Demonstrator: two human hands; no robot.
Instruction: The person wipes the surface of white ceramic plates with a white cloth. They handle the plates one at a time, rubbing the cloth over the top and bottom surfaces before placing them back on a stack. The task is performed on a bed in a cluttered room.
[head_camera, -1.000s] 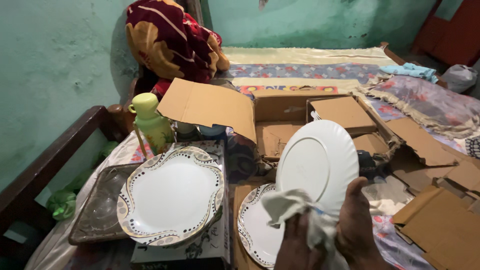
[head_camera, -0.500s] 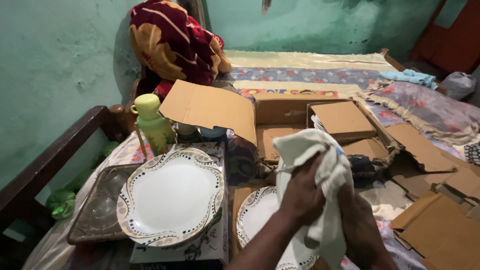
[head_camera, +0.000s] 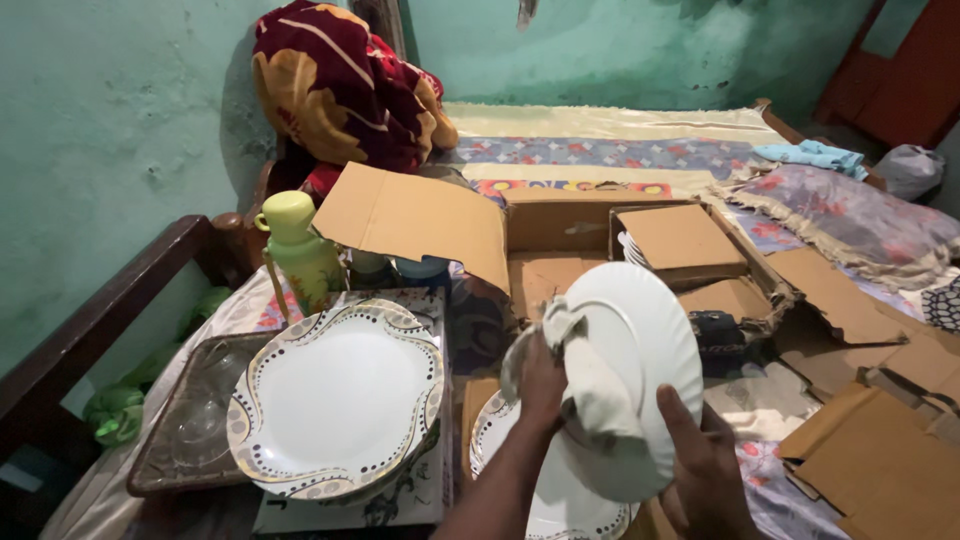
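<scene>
Head view: right hand (head_camera: 712, 462) grips the white plate (head_camera: 650, 350) by its lower rim, tilted up over the box. Left hand (head_camera: 541, 380) presses the cloth (head_camera: 592, 392) on its face, fingers clamped. Best steady the rim and wipe in circles.

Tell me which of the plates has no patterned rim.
The plain white plate held upright in the right hand and wiped with the cloth; the other plates carry dotted, swirled borders.

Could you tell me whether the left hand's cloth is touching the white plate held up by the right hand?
Touching: the head view shows the cloth pressed flat against the white plate.
</scene>
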